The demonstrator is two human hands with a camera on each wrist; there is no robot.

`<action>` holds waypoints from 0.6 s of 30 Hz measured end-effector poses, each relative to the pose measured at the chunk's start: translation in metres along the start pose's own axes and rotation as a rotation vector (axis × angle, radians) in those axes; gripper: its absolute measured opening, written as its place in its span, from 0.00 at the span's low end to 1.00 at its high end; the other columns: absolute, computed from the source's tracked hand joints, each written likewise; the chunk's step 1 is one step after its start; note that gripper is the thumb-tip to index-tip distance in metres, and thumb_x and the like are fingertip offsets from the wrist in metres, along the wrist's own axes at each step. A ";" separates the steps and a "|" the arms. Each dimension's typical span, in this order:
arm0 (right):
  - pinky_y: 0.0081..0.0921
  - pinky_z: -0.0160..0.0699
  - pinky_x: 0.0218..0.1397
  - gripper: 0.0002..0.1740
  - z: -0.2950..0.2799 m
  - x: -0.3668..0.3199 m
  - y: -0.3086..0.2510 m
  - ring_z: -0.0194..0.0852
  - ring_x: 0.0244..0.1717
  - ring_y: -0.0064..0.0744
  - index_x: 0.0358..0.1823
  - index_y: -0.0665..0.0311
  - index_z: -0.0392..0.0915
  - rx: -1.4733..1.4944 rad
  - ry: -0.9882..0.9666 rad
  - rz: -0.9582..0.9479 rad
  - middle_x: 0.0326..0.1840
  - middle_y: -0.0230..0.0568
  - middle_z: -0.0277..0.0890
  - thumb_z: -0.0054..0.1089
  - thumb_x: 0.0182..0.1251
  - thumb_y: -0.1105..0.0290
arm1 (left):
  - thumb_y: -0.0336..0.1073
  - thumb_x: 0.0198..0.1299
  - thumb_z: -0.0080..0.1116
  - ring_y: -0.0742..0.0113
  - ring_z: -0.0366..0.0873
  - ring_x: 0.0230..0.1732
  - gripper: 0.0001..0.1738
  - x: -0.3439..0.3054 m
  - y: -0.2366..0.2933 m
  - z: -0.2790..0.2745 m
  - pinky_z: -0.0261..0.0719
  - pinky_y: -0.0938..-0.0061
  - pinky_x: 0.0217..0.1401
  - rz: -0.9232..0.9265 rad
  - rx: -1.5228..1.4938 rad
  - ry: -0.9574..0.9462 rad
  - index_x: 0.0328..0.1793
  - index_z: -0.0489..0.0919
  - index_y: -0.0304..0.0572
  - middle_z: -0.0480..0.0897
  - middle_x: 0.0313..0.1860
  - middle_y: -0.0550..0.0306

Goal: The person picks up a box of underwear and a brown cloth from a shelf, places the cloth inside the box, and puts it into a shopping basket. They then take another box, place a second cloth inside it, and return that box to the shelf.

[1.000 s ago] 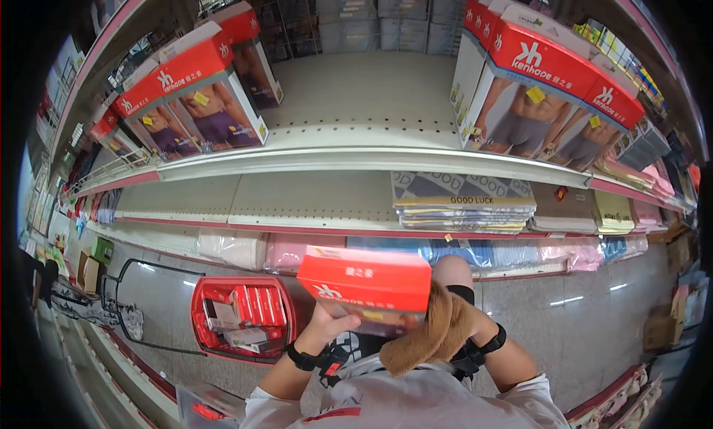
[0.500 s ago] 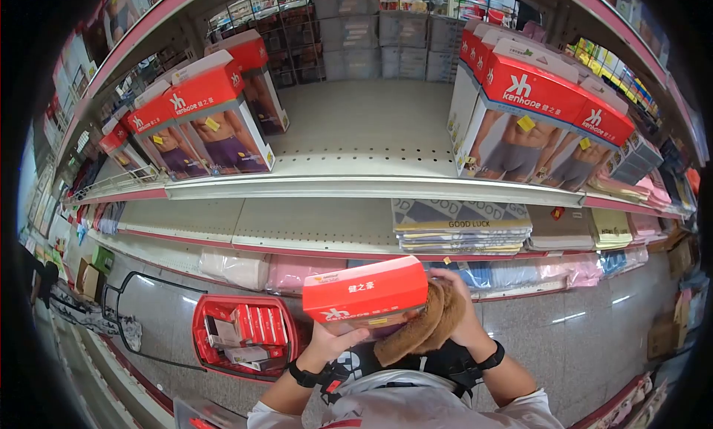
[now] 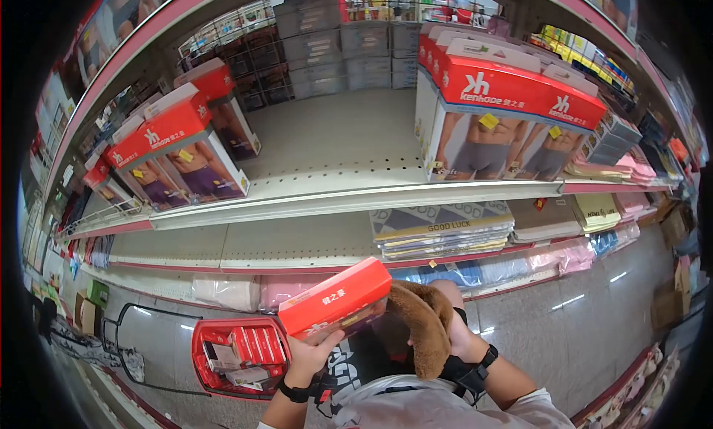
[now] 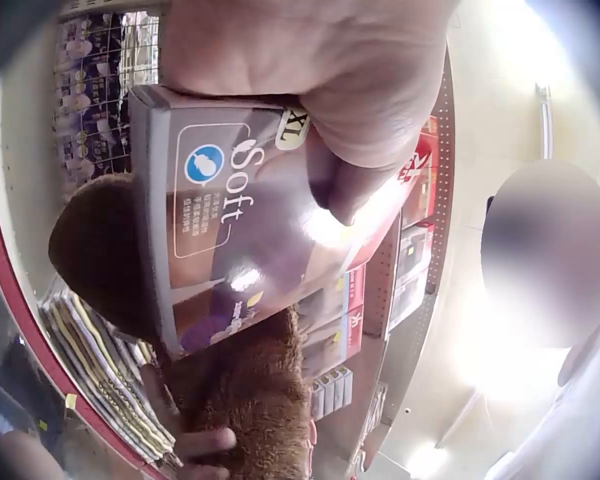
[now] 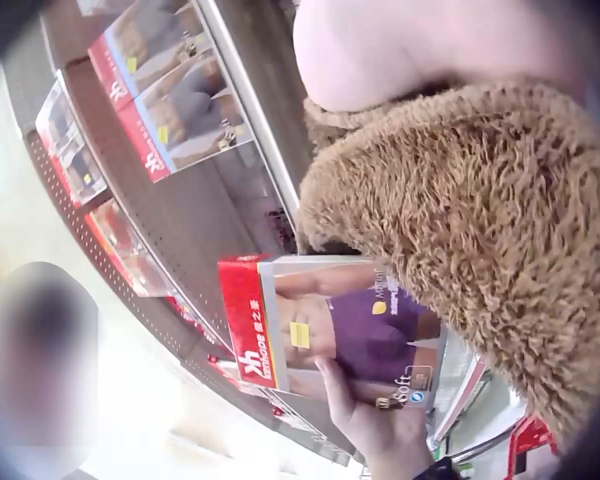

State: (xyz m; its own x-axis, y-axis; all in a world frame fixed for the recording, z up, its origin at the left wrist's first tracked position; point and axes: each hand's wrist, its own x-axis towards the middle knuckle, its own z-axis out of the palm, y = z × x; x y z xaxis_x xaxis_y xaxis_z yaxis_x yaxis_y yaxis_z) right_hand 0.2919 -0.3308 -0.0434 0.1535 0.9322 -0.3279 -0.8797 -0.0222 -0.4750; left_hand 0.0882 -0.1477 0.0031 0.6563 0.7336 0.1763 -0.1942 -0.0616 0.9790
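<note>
My left hand (image 3: 310, 355) grips a red-topped underwear box (image 3: 336, 298) from below, thumb across its printed front. Up close in the left wrist view, the hand (image 4: 310, 70) holds the same box (image 4: 220, 200), marked Soft and XL. In my right hand (image 3: 462, 338) is a brown fluffy cloth (image 3: 427, 332), beside the box's right end. The right wrist view shows the cloth (image 5: 470, 220) bunched under the right hand (image 5: 430, 50), with the box (image 5: 350, 330) behind it.
A red basket (image 3: 199, 355) with several boxes stands on the floor at left. Ahead, a shelf (image 3: 319, 199) bears red boxes (image 3: 512, 102) at right and more boxes (image 3: 171, 143) at left. Folded towels (image 3: 445, 228) lie on the shelf below.
The box and my left hand have moved left and lower, and the box has tilted. The cloth hangs more upright, drawn away from the box. The head view has shifted, moving the shelves left.
</note>
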 end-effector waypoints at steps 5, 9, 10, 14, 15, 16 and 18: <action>0.39 0.80 0.48 0.29 0.014 -0.009 -0.007 0.79 0.45 0.45 0.61 0.65 0.66 0.232 -0.086 0.123 0.51 0.48 0.76 0.38 0.70 0.49 | 0.19 0.48 0.64 0.59 0.80 0.46 0.25 0.004 -0.005 0.001 0.80 0.68 0.49 0.073 -0.112 0.036 0.53 0.68 0.23 0.79 0.46 0.43; 0.42 0.70 0.61 0.33 -0.019 -0.003 0.007 0.69 0.59 0.40 0.65 0.64 0.61 0.030 0.046 0.041 0.62 0.46 0.67 0.35 0.70 0.46 | 0.21 0.47 0.66 0.64 0.77 0.46 0.33 0.004 -0.016 -0.010 0.77 0.69 0.51 0.058 -0.001 -0.020 0.59 0.62 0.36 0.75 0.49 0.52; 0.41 0.68 0.63 0.33 -0.019 -0.005 0.006 0.68 0.61 0.40 0.65 0.65 0.61 0.081 0.011 0.030 0.63 0.46 0.66 0.35 0.70 0.47 | 0.21 0.47 0.66 0.64 0.77 0.46 0.33 0.004 -0.014 -0.008 0.77 0.69 0.51 0.060 -0.001 -0.023 0.59 0.62 0.36 0.75 0.49 0.52; 0.37 0.62 0.67 0.32 -0.017 -0.010 0.007 0.63 0.64 0.40 0.66 0.64 0.60 0.046 0.065 -0.079 0.65 0.46 0.64 0.33 0.71 0.47 | 0.21 0.47 0.66 0.65 0.77 0.46 0.33 0.006 -0.009 -0.002 0.76 0.69 0.51 0.062 -0.026 0.040 0.59 0.63 0.36 0.76 0.48 0.53; 0.37 0.62 0.67 0.32 -0.015 -0.012 0.006 0.63 0.64 0.40 0.66 0.64 0.60 0.047 0.065 -0.080 0.65 0.46 0.64 0.33 0.71 0.47 | 0.21 0.47 0.66 0.65 0.77 0.46 0.33 0.006 -0.009 -0.001 0.76 0.70 0.51 0.099 -0.008 0.055 0.58 0.63 0.36 0.76 0.48 0.53; 0.36 0.60 0.68 0.33 -0.012 -0.013 0.005 0.62 0.65 0.40 0.66 0.64 0.60 0.092 0.046 -0.085 0.66 0.46 0.63 0.32 0.71 0.47 | 0.21 0.47 0.66 0.65 0.77 0.46 0.33 0.006 -0.011 -0.003 0.76 0.70 0.51 0.099 -0.008 0.055 0.58 0.63 0.36 0.76 0.48 0.53; 0.35 0.58 0.69 0.33 -0.013 -0.015 0.003 0.61 0.66 0.39 0.66 0.64 0.60 0.136 0.027 -0.091 0.66 0.45 0.63 0.31 0.71 0.46 | 0.21 0.46 0.66 0.65 0.77 0.46 0.34 0.006 -0.015 -0.008 0.76 0.70 0.50 0.087 0.080 0.040 0.59 0.62 0.37 0.76 0.47 0.53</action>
State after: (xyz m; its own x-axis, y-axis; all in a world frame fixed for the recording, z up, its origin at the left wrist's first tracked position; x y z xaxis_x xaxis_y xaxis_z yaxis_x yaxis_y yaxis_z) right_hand 0.2925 -0.3499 -0.0509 0.2462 0.9178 -0.3114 -0.9140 0.1130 -0.3897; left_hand 0.0889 -0.1368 -0.0118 0.6097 0.7494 0.2581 -0.1896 -0.1783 0.9655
